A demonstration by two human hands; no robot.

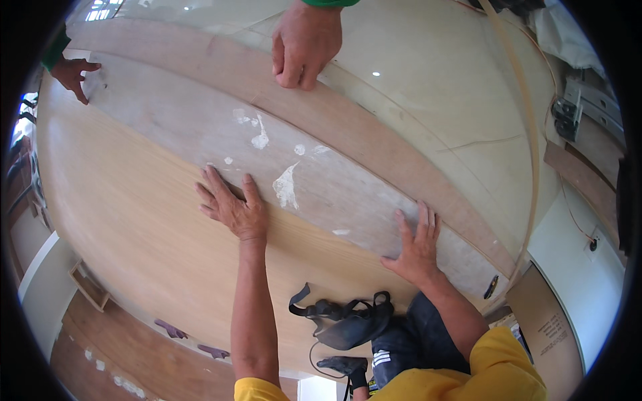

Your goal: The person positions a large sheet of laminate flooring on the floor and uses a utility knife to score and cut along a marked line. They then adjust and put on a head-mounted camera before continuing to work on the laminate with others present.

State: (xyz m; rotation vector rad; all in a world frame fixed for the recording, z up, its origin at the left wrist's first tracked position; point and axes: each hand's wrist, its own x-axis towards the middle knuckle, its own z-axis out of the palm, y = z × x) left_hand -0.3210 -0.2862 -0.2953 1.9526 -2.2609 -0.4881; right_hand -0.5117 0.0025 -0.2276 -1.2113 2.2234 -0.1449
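A long greyish board with white smears lies diagonally across a large pale wood-grain sheet. My left hand rests with fingers spread at the board's near edge, its fingertips touching that edge. Farther right, my right hand lies on the board near its right end, fingers apart and thumb towards the near edge. Neither hand holds anything. Across from me, a co-worker in green sleeves has one hand at the board's far left end. The co-worker's other hand, curled, presses on a brownish sheet beyond the board.
A small dark-and-yellow item sits at the board's right end. Dark strapped gear is close to my body. A thin wood strip curves down the right side. Cardboard stands at lower right; a wooden frame is at left.
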